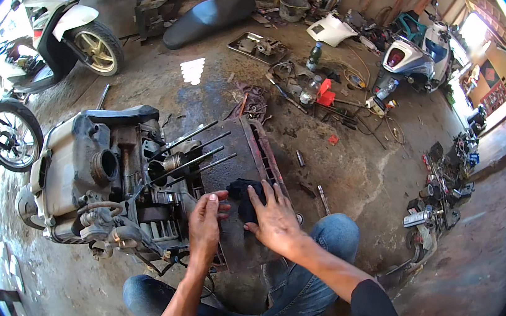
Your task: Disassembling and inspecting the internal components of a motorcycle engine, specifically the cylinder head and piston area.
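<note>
A partly dismantled engine (132, 175) lies to my left, with several long metal studs (193, 160) sticking up around a piston (179, 161). Beside its right side is my left hand (205, 224), thumb up and fingers loosely bent apart, with nothing visible in it. My right hand (277, 220) spreads over a bunched black cloth (243, 191), thumb and fingers on either side of it. Under the cloth is a dark, flat work surface (223, 173) with a worn red metal edge (265, 156). Part of the cloth is hidden by my right hand.
Motorcycles stand at left (71, 31) and a scooter (420, 55) at far right. Beyond the engine lie a black seat (209, 19), a metal tray (256, 47), bottles and cables. A socket (300, 158) lies near my right knee; assorted parts (438, 204) line the right side.
</note>
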Tool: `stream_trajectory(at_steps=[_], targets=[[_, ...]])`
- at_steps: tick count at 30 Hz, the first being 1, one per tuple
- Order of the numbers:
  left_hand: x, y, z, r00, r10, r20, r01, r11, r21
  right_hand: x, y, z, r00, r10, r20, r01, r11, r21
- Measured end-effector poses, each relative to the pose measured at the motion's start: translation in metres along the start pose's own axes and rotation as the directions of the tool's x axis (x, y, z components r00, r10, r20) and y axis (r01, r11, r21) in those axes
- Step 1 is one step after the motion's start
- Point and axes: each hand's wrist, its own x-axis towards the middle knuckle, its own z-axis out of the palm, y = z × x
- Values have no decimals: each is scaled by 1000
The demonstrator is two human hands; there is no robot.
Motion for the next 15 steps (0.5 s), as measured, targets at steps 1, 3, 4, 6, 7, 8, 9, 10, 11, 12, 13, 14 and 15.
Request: stream_trajectory(at_steps=[1, 3, 4, 6, 7, 8, 9, 10, 11, 12, 13, 14, 15], targets=[[1, -5, -4, 1000, -1, -20, 1, 1000, 7, 4, -7, 11, 999, 19, -33, -19, 1000, 21], [2, -11, -5, 999, 21, -44, -18, 999, 50, 11, -5, 9, 999, 23, 22, -26, 984, 177], [2, -15, -6, 996, 92, -11, -90, 987, 135, 17, -7, 6, 996, 30, 82, -55, 945, 322], [0, -13, 1, 988, 134, 73, -142, 982, 124, 14, -22, -14, 996, 24, -89, 17, 901, 433], [-2, -8, 7, 986, 118, 120, -122, 992, 29, 12, -33, -28, 965, 81, -250, 65, 849, 525], [-4, -5, 18, 978, 122, 168, -100, 986, -136, 9, -42, -46, 947, 43, -319, 134, 849, 511], [-10, -6, 29, 972, -21, 234, 128, 884, -450, 8, -45, -53, 950, 27, -312, 145, 845, 514], [-16, -2, 31, 945, -150, 289, 288, 798, -529, 9, -45, -59, 915, 1, -404, 211, 852, 479], [-21, 13, 31, 896, -265, 355, 435, 683, -587, 11, -45, -63, 869, -20, -495, 273, 853, 444], [-21, 15, 36, 886, -220, 409, 454, 593, -665, 8, -42, -73, 807, 60, -588, 318, 795, 517], [-21, 17, 43, 912, -184, 365, 395, 627, -671, 7, -38, -80, 735, 151, -661, 370, 728, 577], [-23, 23, 42, 886, -198, 419, 440, 645, -625, 16, -34, -71, 548, 185, -816, 646, 526, 553], [-25, 30, 44, 852, -219, 476, 489, 658, -572, 22, -36, -72, 531, 369, -763, 744, 227, 628]])
